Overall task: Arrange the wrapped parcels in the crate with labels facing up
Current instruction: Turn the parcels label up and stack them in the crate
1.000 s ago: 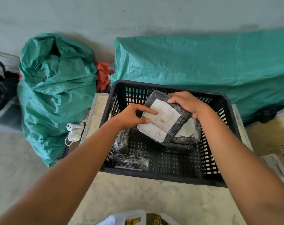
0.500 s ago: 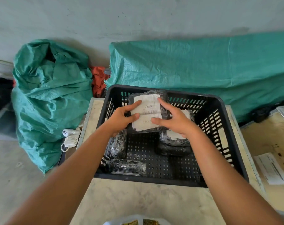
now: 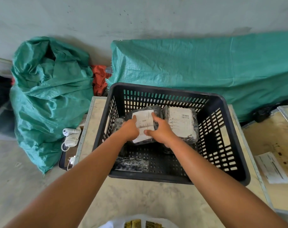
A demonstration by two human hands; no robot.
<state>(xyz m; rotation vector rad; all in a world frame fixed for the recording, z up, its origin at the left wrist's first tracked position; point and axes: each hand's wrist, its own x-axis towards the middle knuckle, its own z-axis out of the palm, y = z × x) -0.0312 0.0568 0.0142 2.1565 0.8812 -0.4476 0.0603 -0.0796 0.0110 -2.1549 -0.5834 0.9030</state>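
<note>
My left hand and right hand grasp the soft, slick-wrapped parcel by its side edges, label up, near the crate's back wall.

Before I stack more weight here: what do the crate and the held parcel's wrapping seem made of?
The crate looks like rigid black moulded plastic, matte, its walls slotted. The parcel seems wrapped in glossy dark plastic film, wrinkled and glinting, with a white paper label on top.

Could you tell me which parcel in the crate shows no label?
The small parcel by the crate's near wall; only black wrap shows, unlike both labelled parcels behind.
</note>
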